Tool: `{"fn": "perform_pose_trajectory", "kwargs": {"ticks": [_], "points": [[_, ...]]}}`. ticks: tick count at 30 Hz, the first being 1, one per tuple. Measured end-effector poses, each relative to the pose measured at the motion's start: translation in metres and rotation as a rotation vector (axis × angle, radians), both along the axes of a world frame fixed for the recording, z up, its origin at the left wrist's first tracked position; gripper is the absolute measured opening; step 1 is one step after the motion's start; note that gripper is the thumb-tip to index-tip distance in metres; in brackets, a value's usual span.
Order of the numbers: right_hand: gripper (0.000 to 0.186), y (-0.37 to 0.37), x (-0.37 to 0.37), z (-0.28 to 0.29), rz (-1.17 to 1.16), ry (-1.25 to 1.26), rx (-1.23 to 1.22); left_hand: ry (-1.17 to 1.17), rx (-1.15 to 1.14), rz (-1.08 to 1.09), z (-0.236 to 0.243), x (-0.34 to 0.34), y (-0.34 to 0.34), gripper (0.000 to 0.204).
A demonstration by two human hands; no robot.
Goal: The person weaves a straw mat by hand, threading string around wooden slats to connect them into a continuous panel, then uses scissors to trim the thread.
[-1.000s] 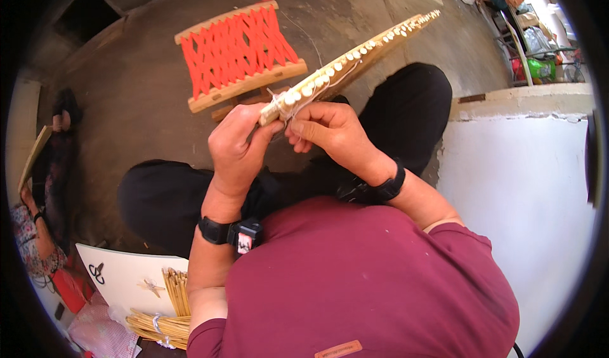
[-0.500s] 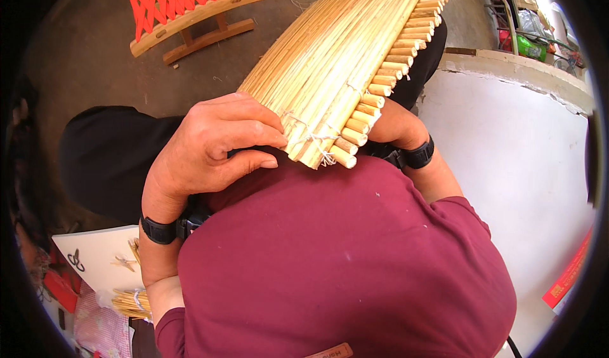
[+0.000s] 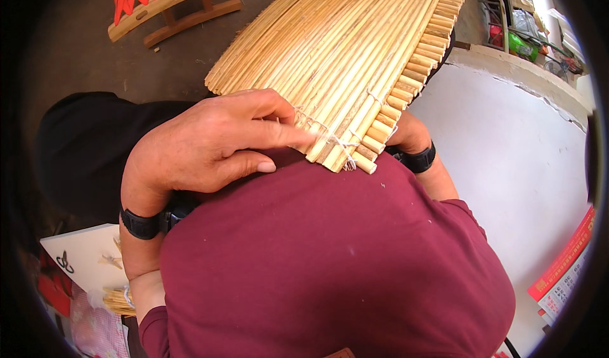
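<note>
A panel of pale straw-coloured stalks lies slanted before me, its stalks laid side by side in two crossing layers. Cut ends of the lower layer stick out along its right edge. White thread binds the near corner, with loose ends hanging there. My left hand is at the panel's near left edge, index finger stretched over the stalks beside the thread, thumb apart below. The index fingertip is blurred. Behind the panel's right edge is my right hand, its fingers hidden by the stalks.
A wooden folding stool with red webbing stands on the floor at upper left. At lower left, a white board carries black scissors, near a bundle of stalks. A white surface fills the right, with a red-edged calendar.
The panel has turned so more of its upper face shows. My left index finger has stretched out to the right over the stalks near the thread.
</note>
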State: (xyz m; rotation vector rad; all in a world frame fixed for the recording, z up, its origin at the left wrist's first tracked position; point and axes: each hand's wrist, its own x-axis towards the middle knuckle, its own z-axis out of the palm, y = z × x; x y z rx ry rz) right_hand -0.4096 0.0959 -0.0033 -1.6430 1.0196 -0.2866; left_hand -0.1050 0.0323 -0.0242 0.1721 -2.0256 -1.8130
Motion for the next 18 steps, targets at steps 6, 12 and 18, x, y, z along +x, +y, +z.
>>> {"fn": "perform_pose_trajectory", "kwargs": {"ticks": [6,12,18], "points": [[0.032,0.01,-0.005,0.001,-0.099,-0.068,0.041,-0.023,-0.068,-0.021,0.0,-0.01,-0.005,0.038],[0.031,0.013,-0.003,0.002,-0.197,-0.111,0.082,-0.029,-0.08,-0.032,0.001,-0.01,-0.008,0.042],[0.034,0.001,0.007,0.001,-0.378,-0.24,0.212,-0.035,-0.166,0.101,0.012,-0.012,-0.011,0.046]]}}
